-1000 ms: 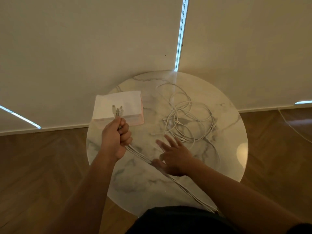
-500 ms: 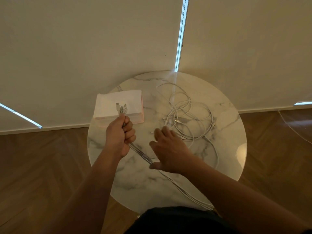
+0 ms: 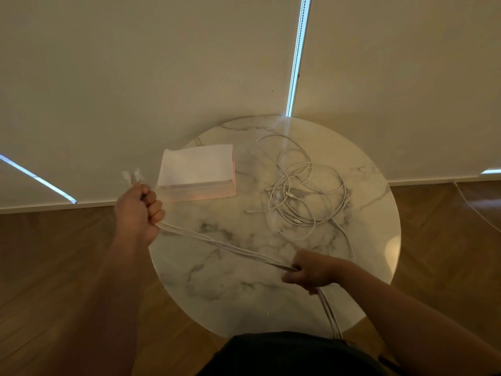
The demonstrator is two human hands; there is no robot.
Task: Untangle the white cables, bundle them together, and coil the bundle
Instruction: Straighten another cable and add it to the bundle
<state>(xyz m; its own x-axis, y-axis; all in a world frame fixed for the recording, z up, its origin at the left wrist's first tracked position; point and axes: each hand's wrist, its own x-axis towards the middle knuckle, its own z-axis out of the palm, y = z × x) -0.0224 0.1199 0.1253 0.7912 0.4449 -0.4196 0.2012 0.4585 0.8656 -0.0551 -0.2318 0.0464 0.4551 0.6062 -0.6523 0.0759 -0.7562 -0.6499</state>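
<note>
**A:** Hands?

**B:** I see the left hand (image 3: 138, 210) fisted round a bundle of straight white cables (image 3: 222, 244). The connector ends (image 3: 132, 176) stick out above the fist, too blurred to count.

**A:** Right?

**B:** The right hand (image 3: 311, 272) is curled round the same bundle, down and right of the left hand. The strands run in a straight line between the two fists, over the round white marble table (image 3: 244, 294). Below the right hand the bundle drops off the near edge towards the body.

**A:** Rest of the cables?

**B:** A loose tangle of thin white cables (image 3: 303, 191) lies on the table beyond the right hand, well apart from the left. One strand leads from it towards the right wrist. I can't tell if it's in the grip.

**A:** Anything else?

**B:** A white rectangular box with a pinkish side (image 3: 198, 169) sits just right of the left hand.
</note>
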